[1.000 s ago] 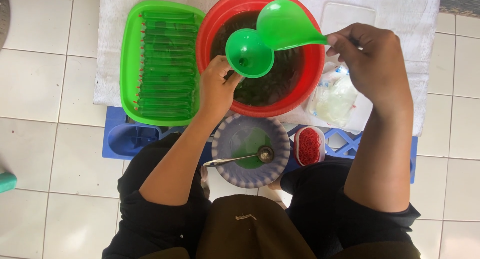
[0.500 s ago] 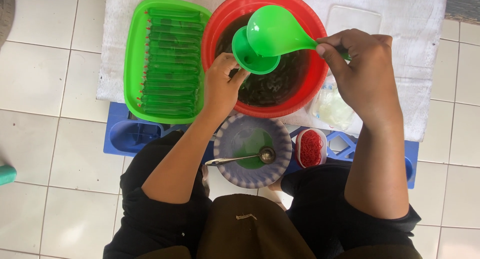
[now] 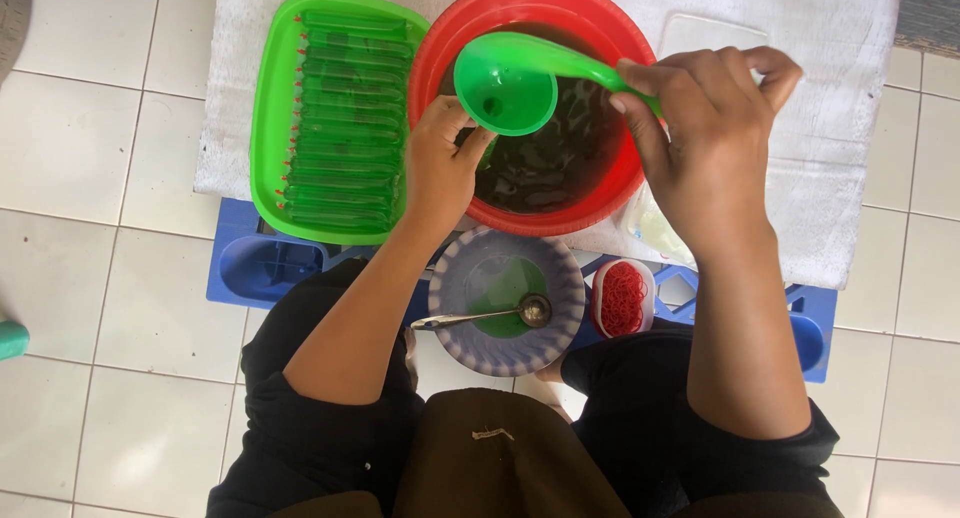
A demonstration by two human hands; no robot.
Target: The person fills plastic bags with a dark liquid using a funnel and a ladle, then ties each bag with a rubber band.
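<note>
Head view, looking straight down. The right hand (image 3: 710, 143) is closed around the handle of a green ladle (image 3: 520, 78), fingers wrapped over it at the handle's 3 o'clock end, with the index finger and thumb held out toward 2 o'clock. The ladle's bowl lies at 9 o'clock from this hand, open side up, over the red basin (image 3: 600, 193). The left hand (image 3: 440, 168) sits at 7 o'clock from the ladle bowl, fingers curled together at the basin's near rim; what it grips below the ladle bowl is hidden, so its hold cannot be told. The two hands lie on opposite sides of the basin, left at 9 o'clock and right at 3 o'clock.

The basin holds a dark liquid (image 3: 560, 148). At 9 o'clock from the basin, just beside it, a green tray (image 3: 270, 128) carries a row of slim green filled packets (image 3: 345, 118) laid side by side. Basin and tray rest on a white cloth (image 3: 840, 178). At 6 o'clock from the basin stands a patterned bowl (image 3: 450, 298) with a green pool and a metal spoon (image 3: 480, 315) laid across it. At 3 o'clock from that bowl, a small tub of red rubber bands (image 3: 622, 298). A blue crate (image 3: 250, 268) shows beneath the cloth's near edge, on a white tiled floor (image 3: 90, 228).
</note>
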